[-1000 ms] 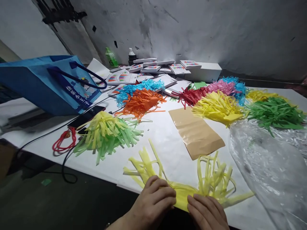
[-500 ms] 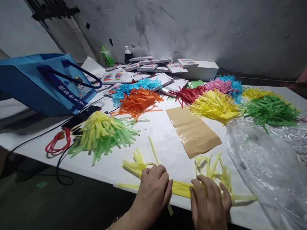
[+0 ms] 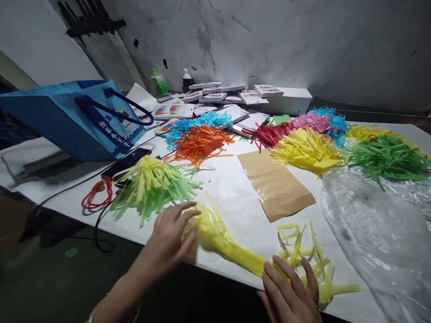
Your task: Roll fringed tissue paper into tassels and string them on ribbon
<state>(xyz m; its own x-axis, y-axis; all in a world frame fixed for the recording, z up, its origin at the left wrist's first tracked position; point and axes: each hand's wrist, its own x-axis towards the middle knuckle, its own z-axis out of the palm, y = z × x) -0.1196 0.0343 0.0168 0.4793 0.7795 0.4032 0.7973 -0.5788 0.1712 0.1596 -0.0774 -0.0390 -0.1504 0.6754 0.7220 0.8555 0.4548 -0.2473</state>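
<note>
Scuffed grey wall (image 3: 269, 45) backs a white-covered table (image 3: 232, 184), at whose near edge lies a yellow tissue-paper tassel (image 3: 232, 250), its narrow middle slanting from ten o'clock down to four, with loose strips at both ends. At its ten o'clock end, the left hand (image 3: 174, 233) has its fingers loosely curved at the strips; whether they pinch them, I cannot tell. At four o'clock, the right hand (image 3: 291, 291) has bent fingers laid over the tissue; I cannot tell whether they grip it. Outward from there, a brown paper sheet (image 3: 276, 186) lies at one o'clock, clear plastic wrapping (image 3: 380, 237) at three, and a yellow-and-green tassel (image 3: 156, 190) at ten, with a red cord (image 3: 107, 183) just beside it. Farther off come an orange fringe bundle (image 3: 202, 141) at eleven, a green fringe bundle (image 3: 387, 157) at two, a blue gift bag (image 3: 77, 130) at ten, and white boxes (image 3: 213, 96) at twelve.
</note>
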